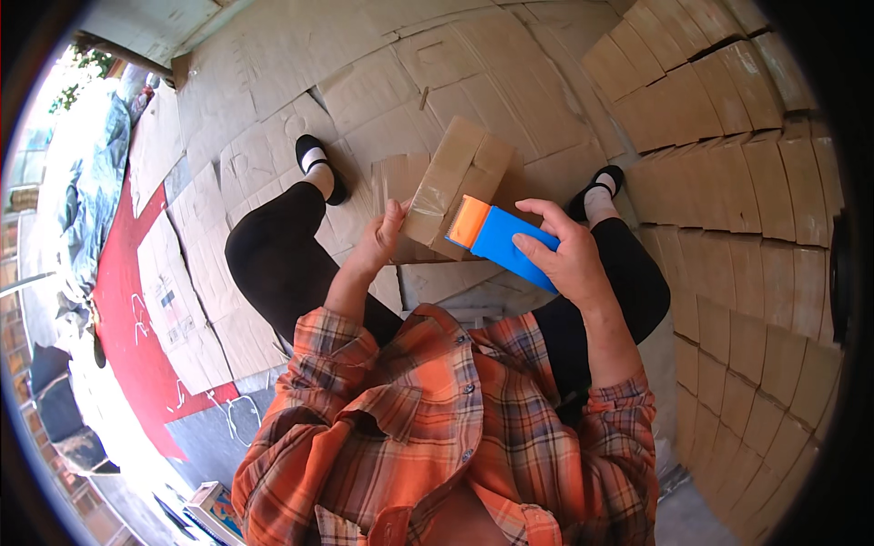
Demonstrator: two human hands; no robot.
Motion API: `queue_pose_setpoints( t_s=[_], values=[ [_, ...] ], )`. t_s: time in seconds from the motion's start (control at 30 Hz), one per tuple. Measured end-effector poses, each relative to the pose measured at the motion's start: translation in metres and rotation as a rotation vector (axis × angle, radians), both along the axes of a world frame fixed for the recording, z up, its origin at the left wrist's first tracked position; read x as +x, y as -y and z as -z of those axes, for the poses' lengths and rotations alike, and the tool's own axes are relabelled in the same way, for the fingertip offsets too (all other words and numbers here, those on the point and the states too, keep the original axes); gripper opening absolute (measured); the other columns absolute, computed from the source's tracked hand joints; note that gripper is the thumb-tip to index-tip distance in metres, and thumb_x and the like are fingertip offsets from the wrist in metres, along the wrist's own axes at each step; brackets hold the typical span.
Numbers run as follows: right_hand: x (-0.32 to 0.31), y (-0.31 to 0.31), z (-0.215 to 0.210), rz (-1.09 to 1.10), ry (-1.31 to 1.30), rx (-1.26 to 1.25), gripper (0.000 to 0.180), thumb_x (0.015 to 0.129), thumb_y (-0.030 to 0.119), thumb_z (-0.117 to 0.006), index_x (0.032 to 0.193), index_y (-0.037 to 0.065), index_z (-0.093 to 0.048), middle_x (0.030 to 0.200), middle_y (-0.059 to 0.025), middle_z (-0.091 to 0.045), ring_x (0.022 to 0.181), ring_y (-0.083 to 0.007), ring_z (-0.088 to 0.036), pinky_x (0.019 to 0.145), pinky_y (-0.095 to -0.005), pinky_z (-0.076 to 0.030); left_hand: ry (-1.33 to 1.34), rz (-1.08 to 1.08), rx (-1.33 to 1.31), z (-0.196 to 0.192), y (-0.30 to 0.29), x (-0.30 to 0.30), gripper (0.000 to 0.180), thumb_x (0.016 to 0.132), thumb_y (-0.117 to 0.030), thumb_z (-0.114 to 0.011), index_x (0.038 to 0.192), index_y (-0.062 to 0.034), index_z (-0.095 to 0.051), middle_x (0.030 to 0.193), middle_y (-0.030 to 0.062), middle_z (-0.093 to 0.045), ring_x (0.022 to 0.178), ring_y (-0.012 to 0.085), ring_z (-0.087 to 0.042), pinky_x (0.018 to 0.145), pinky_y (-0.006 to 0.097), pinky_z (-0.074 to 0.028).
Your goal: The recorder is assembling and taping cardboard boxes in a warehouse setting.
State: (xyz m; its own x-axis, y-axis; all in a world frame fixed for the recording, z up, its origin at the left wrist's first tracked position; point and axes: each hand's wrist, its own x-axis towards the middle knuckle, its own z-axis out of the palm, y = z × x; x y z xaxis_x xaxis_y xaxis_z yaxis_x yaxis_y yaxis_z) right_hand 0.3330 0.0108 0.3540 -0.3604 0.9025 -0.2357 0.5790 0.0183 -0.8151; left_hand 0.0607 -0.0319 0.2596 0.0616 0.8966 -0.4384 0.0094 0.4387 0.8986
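Note:
A small brown cardboard box (pixel 464 173) stands tilted between my knees, with shiny clear tape across its near end. At its left edge, my left hand (pixel 382 238) grips it with the thumb up; the other fingers are partly hidden. My right hand (pixel 563 247) is closed around a blue tape dispenser (pixel 513 244) with an orange toothed end. That orange end lies over the right side of the box; whether it touches the cardboard, I cannot tell. Another piece of brown cardboard (pixel 391 179) shows just left of the box.
Flattened cardboard sheets (pixel 355 86) cover the floor. Stacked brown cartons (pixel 728 182) form a wall along the right. To the left lie a red sheet (pixel 137 337) and loose white string (pixel 238 414). Bluish plastic sheeting (pixel 100 173) hangs at the far left. My feet flank the box.

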Motion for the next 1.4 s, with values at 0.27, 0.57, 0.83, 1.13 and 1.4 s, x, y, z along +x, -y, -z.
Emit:
queue_pose_setpoints(
  t_s=[0.27, 0.57, 0.83, 1.13, 1.4],
  values=[
    [0.001, -0.001, 0.0, 0.001, -0.004, 0.016, 0.039, 0.082, 0.025, -0.066, 0.117, 0.011, -0.057, 0.09, -0.0192, -0.065, 0.082, -0.0318, -0.064, 0.07, -0.0376, -0.05, -0.046, 0.153, 0.281, 0.007, -0.004, -0.003, 0.07, 0.096, -0.055, -0.034, 0.14, -0.0004, -0.035, 0.14, 0.0138, -0.042, 0.132, 0.0235, -0.034, 0.109, 0.033, -0.022],
    [0.005, -0.002, 0.011, -0.029, -0.086, 0.044, 0.038, 0.083, 0.025, -0.065, 0.116, 0.008, -0.057, 0.101, -0.0176, -0.065, 0.091, -0.0326, -0.064, 0.077, -0.0364, -0.05, -0.289, 0.213, 0.523, -0.03, -0.013, 0.013, 0.068, 0.081, -0.009, -0.069, 0.141, -0.0126, -0.038, 0.153, 0.0117, -0.02, 0.138, 0.0214, -0.024, 0.108, 0.033, -0.028],
    [0.008, -0.005, 0.02, -0.046, -0.191, -0.073, 0.038, 0.084, 0.018, -0.066, 0.119, 0.005, -0.056, 0.08, -0.0026, -0.058, 0.074, -0.0096, -0.052, 0.069, -0.0257, -0.045, -0.034, 0.219, 0.251, -0.019, -0.019, 0.01, 0.074, 0.077, 0.002, -0.068, 0.142, -0.0177, -0.037, 0.155, 0.0115, -0.013, 0.141, 0.0232, -0.017, 0.11, 0.034, -0.025],
    [0.046, 0.016, 0.008, 0.016, -0.338, -0.197, 0.04, 0.083, 0.013, -0.066, 0.12, 0.005, -0.053, 0.076, -0.0012, -0.054, 0.072, -0.0066, -0.049, 0.066, -0.0229, -0.043, -0.202, 0.32, 0.42, -0.014, -0.024, -0.001, 0.077, 0.078, -0.002, -0.069, 0.144, -0.0146, -0.033, 0.151, 0.0091, -0.026, 0.141, 0.0215, -0.017, 0.112, 0.032, -0.016],
    [0.072, 0.028, 0.023, 0.106, -0.315, -0.239, 0.039, 0.081, 0.011, -0.066, 0.118, 0.006, -0.054, 0.074, -0.0011, -0.052, 0.071, -0.0064, -0.047, 0.064, -0.023, -0.042, -0.155, 0.367, 0.365, -0.016, -0.028, 0.004, 0.078, 0.079, -0.001, -0.068, 0.146, -0.0142, -0.029, 0.148, 0.0051, -0.031, 0.135, 0.0158, -0.025, 0.11, 0.029, -0.02]
  ],
)
